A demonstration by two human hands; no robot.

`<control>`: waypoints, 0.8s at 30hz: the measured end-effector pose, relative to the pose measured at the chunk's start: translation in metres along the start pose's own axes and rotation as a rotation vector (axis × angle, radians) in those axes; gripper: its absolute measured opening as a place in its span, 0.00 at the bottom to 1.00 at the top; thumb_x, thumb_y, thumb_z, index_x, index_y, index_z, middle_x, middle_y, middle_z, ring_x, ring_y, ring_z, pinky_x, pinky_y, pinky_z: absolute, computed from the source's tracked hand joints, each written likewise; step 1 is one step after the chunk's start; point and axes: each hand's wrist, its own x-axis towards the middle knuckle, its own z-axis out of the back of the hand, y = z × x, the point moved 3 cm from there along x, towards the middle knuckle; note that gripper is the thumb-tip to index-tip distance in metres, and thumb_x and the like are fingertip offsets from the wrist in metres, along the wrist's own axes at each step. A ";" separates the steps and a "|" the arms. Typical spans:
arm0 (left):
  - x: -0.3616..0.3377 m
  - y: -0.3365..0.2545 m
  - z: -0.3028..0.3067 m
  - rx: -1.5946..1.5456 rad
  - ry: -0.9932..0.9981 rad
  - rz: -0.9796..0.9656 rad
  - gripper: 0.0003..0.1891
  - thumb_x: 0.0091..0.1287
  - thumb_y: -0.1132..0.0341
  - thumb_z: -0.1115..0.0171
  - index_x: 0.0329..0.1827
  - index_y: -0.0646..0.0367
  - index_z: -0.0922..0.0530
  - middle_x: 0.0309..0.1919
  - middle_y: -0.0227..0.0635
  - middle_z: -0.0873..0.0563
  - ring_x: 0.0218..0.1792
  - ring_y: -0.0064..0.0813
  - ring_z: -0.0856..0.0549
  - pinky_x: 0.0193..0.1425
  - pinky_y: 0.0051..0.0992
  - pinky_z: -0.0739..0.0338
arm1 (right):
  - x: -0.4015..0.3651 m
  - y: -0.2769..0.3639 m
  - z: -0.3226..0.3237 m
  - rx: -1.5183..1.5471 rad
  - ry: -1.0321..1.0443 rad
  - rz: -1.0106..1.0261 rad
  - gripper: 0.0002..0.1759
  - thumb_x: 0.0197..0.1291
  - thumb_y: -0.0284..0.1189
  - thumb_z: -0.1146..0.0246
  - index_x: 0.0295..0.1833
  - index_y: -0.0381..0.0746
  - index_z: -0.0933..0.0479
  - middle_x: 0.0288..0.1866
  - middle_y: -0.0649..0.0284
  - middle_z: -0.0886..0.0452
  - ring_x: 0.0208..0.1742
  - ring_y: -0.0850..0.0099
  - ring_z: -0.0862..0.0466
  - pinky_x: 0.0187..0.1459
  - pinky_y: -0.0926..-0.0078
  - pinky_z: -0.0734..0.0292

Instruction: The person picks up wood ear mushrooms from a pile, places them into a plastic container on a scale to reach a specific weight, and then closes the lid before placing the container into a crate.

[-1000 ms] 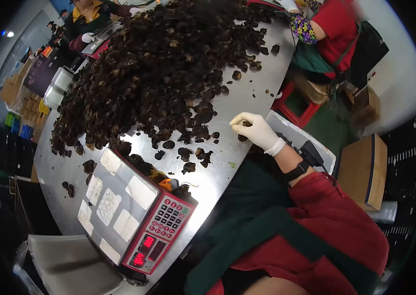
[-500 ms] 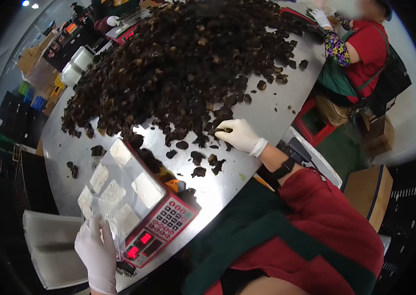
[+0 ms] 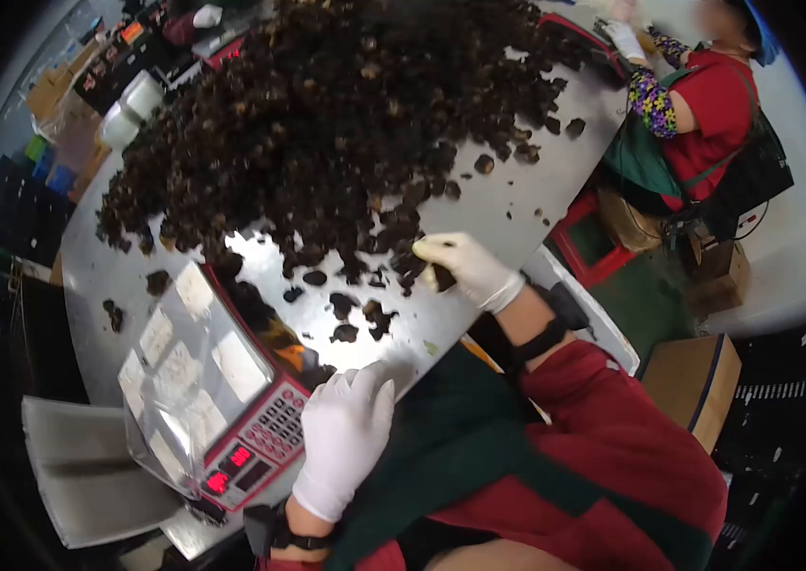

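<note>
Clear tray (image 3: 167, 440) on scale (image 3: 232, 468), platform visible through it; right hand (image 3: 465, 268) pinches 1 dark piece (image 3: 444, 278), showing just below the fingers. Left hand (image 3: 346, 433) beside scale; can't tell its grip.

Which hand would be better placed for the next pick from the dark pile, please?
Probably the right hand: it holds a dark piece close to the dark pile, whereas the left hand is farther away, beside the scale keypad.

Thin white gloves (image 3: 330, 481) covered the left hand (image 3: 346, 428) and right hand (image 3: 475, 271); black wrist straps (image 3: 544, 340) bore boxy black modules (image 3: 261, 531); red fabric sleeves (image 3: 579, 379) accompanied a dark green cloth apron (image 3: 455, 404).
</note>
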 end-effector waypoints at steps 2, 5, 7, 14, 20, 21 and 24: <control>-0.019 0.014 -0.022 -0.154 0.091 0.112 0.08 0.66 0.69 0.35 0.47 0.58 0.17 0.35 0.38 0.13 0.35 0.43 0.13 0.43 0.38 0.19 | -0.025 0.012 0.025 -0.175 0.037 -0.032 0.14 0.71 0.37 0.38 0.37 0.37 0.17 0.24 0.68 0.20 0.24 0.81 0.24 0.30 0.82 0.31; -0.045 0.035 -0.037 -0.337 -0.019 0.104 0.08 0.66 0.74 0.36 0.47 0.59 0.17 0.41 0.39 0.11 0.40 0.41 0.11 0.47 0.35 0.17 | -0.070 0.032 0.072 -0.588 0.119 -0.122 0.12 0.67 0.36 0.35 0.43 0.38 0.15 0.25 0.68 0.18 0.28 0.81 0.21 0.33 0.81 0.27; -0.050 0.033 -0.034 -0.379 -0.029 0.083 0.07 0.67 0.79 0.38 0.45 0.63 0.16 0.40 0.42 0.10 0.39 0.38 0.11 0.48 0.29 0.16 | -0.098 0.031 0.096 -0.792 0.056 -0.035 0.13 0.63 0.35 0.33 0.46 0.38 0.15 0.29 0.64 0.15 0.31 0.75 0.16 0.37 0.76 0.22; -0.051 0.039 -0.051 -0.364 -0.034 0.012 0.08 0.64 0.75 0.36 0.45 0.58 0.16 0.33 0.38 0.15 0.35 0.41 0.15 0.41 0.36 0.20 | -0.071 0.023 0.004 -0.915 -0.111 0.284 0.22 0.57 0.29 0.31 0.59 0.42 0.19 0.31 0.64 0.18 0.29 0.73 0.19 0.36 0.76 0.23; -0.052 0.038 -0.063 -0.375 -0.014 -0.086 0.10 0.61 0.75 0.35 0.46 0.57 0.16 0.32 0.36 0.15 0.37 0.38 0.15 0.42 0.36 0.21 | -0.009 -0.022 -0.069 -1.174 0.045 0.631 0.15 0.57 0.29 0.35 0.52 0.48 0.19 0.47 0.62 0.18 0.43 0.62 0.14 0.43 0.66 0.19; -0.054 0.040 -0.065 -0.384 -0.023 -0.083 0.10 0.61 0.75 0.35 0.46 0.57 0.16 0.32 0.36 0.15 0.37 0.38 0.15 0.42 0.36 0.21 | -0.006 -0.017 -0.067 -1.129 0.075 0.546 0.12 0.58 0.30 0.35 0.49 0.47 0.19 0.47 0.63 0.18 0.42 0.62 0.14 0.43 0.66 0.19; -0.063 0.051 -0.073 -0.448 -0.027 0.001 0.10 0.62 0.74 0.35 0.47 0.56 0.16 0.32 0.35 0.15 0.36 0.37 0.15 0.42 0.36 0.21 | 0.005 -0.004 -0.064 -1.086 0.066 0.470 0.08 0.59 0.29 0.34 0.44 0.45 0.19 0.45 0.66 0.17 0.39 0.66 0.14 0.41 0.69 0.19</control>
